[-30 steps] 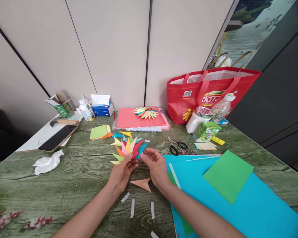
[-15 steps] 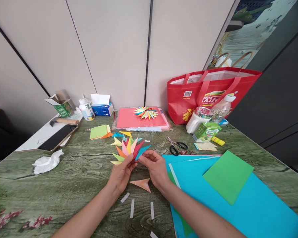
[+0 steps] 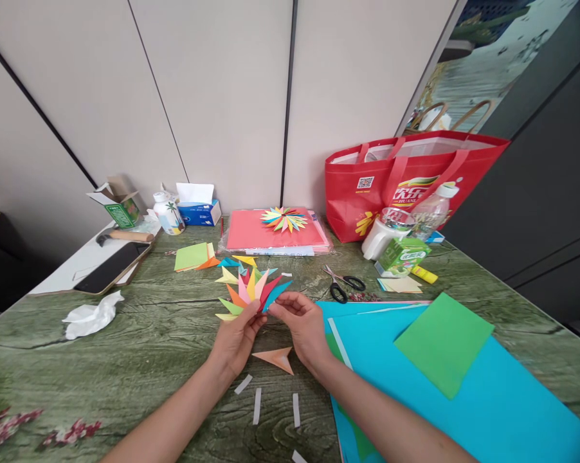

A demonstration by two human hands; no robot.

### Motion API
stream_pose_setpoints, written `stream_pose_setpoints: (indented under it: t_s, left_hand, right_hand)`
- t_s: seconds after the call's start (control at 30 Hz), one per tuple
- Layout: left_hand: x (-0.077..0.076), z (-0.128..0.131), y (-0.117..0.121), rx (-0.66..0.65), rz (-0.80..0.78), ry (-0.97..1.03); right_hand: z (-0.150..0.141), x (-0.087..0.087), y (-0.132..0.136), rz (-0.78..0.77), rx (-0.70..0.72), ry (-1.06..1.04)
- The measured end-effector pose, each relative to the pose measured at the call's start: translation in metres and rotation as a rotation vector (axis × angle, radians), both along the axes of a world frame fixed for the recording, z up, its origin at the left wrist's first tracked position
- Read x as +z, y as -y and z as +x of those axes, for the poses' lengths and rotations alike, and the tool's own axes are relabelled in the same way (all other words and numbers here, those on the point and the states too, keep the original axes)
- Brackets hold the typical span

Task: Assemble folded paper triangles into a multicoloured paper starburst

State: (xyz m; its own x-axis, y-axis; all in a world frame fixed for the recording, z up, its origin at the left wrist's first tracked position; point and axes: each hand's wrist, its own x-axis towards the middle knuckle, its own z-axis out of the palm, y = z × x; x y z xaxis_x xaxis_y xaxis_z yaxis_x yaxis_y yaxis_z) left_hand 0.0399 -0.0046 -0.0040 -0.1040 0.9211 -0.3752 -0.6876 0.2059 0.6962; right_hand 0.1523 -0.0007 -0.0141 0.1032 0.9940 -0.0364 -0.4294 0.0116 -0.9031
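Note:
A fan of folded paper points (image 3: 245, 290) in yellow, orange, pink, red and green is pinched near its base by my left hand (image 3: 238, 334). At the fan's right end is a blue folded paper piece (image 3: 275, 294), gripped between the thumb and fingers of my right hand (image 3: 303, 325). The blue piece lies against the red point; how they join is hidden by my fingers. Below my hands, a peach folded paper piece (image 3: 276, 359) rests on the table, with several narrow white strips (image 3: 258, 406) nearer me.
Blue sheets (image 3: 444, 366) with a green square (image 3: 445, 346) cover the right side. Beyond my hands are scissors (image 3: 341, 283), a finished paper ring (image 3: 284, 220) on a pink pack, and a red bag (image 3: 357, 199). A phone (image 3: 111, 267) and crumpled tissue (image 3: 93, 315) lie left.
The blue piece has shifted slightly left, closer against the red point, and its tip has tilted a little. Both hands stay nearly in place.

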Motion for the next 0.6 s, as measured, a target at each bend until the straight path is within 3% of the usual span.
stream_pose_setpoints:
  t_s: [0.6]
  left_hand:
    - [0.0004,-0.0002,0.0005,-0.018,-0.023,-0.025]
  right_hand:
    - [0.0002,0.0008,0.0004,-0.002,0.003,0.067]
